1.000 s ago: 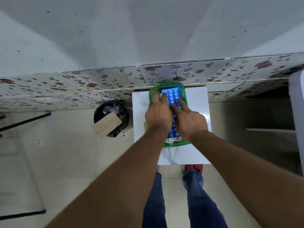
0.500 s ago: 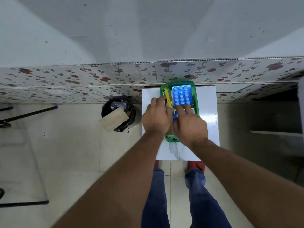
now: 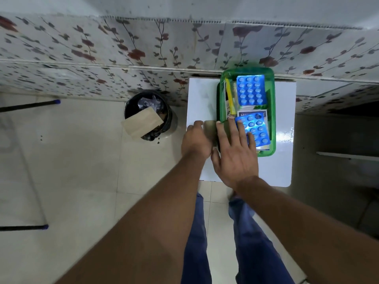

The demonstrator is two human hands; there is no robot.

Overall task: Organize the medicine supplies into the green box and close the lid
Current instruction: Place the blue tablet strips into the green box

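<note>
Both my hands have left the blue blister packs (image 3: 249, 90) in the translucent green plastic box (image 3: 272, 111); left hand (image 3: 195, 140) grips a tan object at centre frame, right hand (image 3: 233, 152) splayed, holding nothing. Lid next, I judge.

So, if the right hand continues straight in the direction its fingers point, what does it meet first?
Most likely the near blue blister pack inside the green box: the right hand points away from the person, fingertips already over the box's near end. Whether they touch the pack is unclear from this view.
</note>
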